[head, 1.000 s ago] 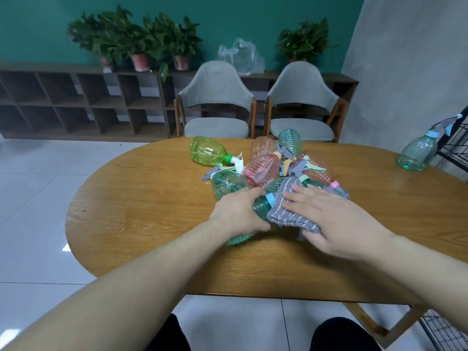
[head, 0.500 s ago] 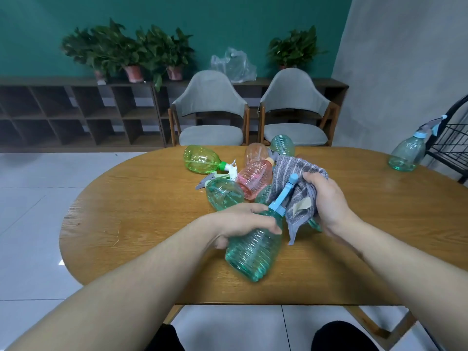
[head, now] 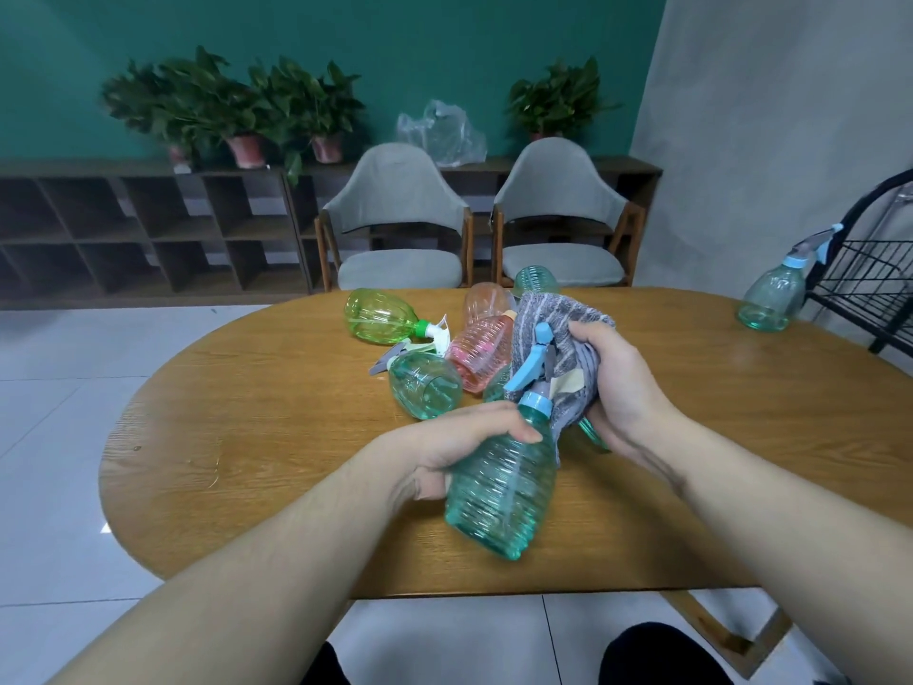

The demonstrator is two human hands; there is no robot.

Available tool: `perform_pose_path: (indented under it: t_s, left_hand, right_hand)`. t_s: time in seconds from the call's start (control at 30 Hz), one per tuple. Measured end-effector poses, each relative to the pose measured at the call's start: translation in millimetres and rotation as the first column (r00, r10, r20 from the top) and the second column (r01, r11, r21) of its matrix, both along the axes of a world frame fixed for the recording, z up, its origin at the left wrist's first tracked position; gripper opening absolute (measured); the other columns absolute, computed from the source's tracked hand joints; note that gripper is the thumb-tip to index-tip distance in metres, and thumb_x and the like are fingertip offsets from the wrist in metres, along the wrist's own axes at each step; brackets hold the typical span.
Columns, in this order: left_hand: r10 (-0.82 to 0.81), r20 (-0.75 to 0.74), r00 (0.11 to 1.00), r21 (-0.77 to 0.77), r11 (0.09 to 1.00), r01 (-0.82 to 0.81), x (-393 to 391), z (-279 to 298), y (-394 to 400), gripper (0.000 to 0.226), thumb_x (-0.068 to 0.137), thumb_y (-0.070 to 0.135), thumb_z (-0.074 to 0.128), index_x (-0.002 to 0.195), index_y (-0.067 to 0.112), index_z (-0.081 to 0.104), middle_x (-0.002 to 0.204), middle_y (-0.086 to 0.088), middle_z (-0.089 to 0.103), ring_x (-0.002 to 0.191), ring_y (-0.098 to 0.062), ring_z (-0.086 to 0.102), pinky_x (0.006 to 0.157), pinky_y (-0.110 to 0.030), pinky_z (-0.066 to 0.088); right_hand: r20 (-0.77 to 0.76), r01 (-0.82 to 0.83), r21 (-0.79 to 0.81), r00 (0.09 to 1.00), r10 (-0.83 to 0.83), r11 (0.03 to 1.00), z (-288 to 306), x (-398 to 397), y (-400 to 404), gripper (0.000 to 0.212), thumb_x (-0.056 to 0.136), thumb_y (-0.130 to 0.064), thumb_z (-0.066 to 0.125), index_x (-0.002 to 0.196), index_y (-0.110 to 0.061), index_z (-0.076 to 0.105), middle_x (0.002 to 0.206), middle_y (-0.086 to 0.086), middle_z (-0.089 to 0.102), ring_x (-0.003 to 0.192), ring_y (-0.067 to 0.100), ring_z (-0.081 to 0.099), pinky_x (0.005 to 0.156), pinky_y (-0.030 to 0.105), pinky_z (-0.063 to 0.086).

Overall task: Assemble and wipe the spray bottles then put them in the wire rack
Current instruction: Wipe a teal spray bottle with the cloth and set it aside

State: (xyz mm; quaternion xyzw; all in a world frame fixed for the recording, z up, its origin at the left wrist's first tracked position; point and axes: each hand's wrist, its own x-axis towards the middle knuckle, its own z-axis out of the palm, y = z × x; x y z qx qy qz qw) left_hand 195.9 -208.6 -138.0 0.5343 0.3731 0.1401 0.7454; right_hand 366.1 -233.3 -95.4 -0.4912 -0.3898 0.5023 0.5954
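Both hands were busy: the left hand (head: 457,449) gripped a teal spray bottle (head: 504,487) above the table's (head: 247,437) near edge, while the right hand (head: 610,383) clutched the grey cloth (head: 558,328) just beyond its nozzle. Bare tabletop lay left.

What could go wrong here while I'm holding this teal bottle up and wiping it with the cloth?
1. The left hand holds the teal bottle tilted above the table edge; a slip could drop it to the floor.
2. The gray cloth in the right hand hangs over the loose bottles and might drag or roll them.
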Motion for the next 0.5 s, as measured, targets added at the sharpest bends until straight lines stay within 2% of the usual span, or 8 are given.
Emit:
perform_pose_path:
  t_s: [0.07,0.17,0.23,0.33,0.4,0.5]
  left_hand:
    - [0.000,0.022,1.000,-0.007,1.000,0.000,-2,-1,0,0.062,0.060,0.029,0.081,0.115,0.013,0.057,0.106,-0.014,0.070,0.096,-0.031,0.068,0.093,-0.045,0.055]
    - [0.037,0.038,0.999,-0.041,0.999,-0.035,-7,-3,1,0.066,0.058,0.032,0.081,0.117,0.010,0.060,0.108,-0.015,0.071,0.098,-0.032,0.068,0.094,-0.044,0.054]
    - [0.055,0.029,0.998,-0.046,0.997,-0.053,-9,-3,0,0.066,0.058,0.035,0.081,0.116,0.008,0.063,0.106,-0.014,0.073,0.095,-0.029,0.070,0.090,-0.041,0.057]
    - [0.105,0.020,0.994,-0.076,0.992,-0.103,-12,-7,-2,0.059,0.069,0.037,0.081,0.117,0.009,0.064,0.102,-0.012,0.075,0.092,-0.026,0.072,0.090,-0.041,0.056]
    - [0.135,0.047,0.990,-0.109,0.986,-0.129,-14,-10,-5,0.049,0.077,0.038,0.077,0.116,0.008,0.066,0.102,-0.011,0.076,0.091,-0.025,0.073,0.089,-0.039,0.057]
    - [0.180,0.081,0.980,-0.158,0.973,-0.166,-15,-13,-6,0.051,0.076,0.039,0.076,0.116,0.007,0.068,0.105,-0.013,0.075,0.090,-0.026,0.073,0.084,-0.038,0.057]
  right_hand:
    - [-0.003,0.014,-0.027,1.000,-0.015,1.000,-6,0,-1,0.042,0.100,-0.023,0.044,0.118,0.010,0.062,0.110,0.023,0.069,0.098,0.035,0.064,0.101,0.051,0.046]
    - [-0.006,0.017,-0.078,1.000,-0.017,0.997,-14,-2,-3,0.035,0.100,-0.021,0.044,0.110,0.002,0.069,0.105,0.016,0.074,0.098,0.032,0.068,0.099,0.047,0.049]
    - [0.019,0.051,-0.114,0.999,-0.049,0.992,-20,-2,-2,0.036,0.098,-0.023,0.046,0.112,0.001,0.069,0.106,0.016,0.074,0.098,0.032,0.068,0.101,0.050,0.047]
    - [0.129,0.080,-0.139,0.990,-0.062,0.987,-23,-4,0,0.036,0.090,-0.033,0.050,0.099,-0.008,0.074,0.101,0.013,0.076,0.100,0.035,0.069,0.100,0.051,0.047]
    - [0.184,0.110,-0.137,0.979,-0.084,0.984,-20,-4,4,0.035,0.082,-0.039,0.051,0.088,-0.013,0.073,0.098,0.014,0.076,0.094,0.036,0.070,0.095,0.050,0.049]
    - [0.230,0.108,-0.097,0.970,-0.083,0.989,-8,-8,10,0.043,0.078,-0.047,0.053,0.092,-0.010,0.071,0.098,0.012,0.075,0.095,0.030,0.069,0.098,0.048,0.048]
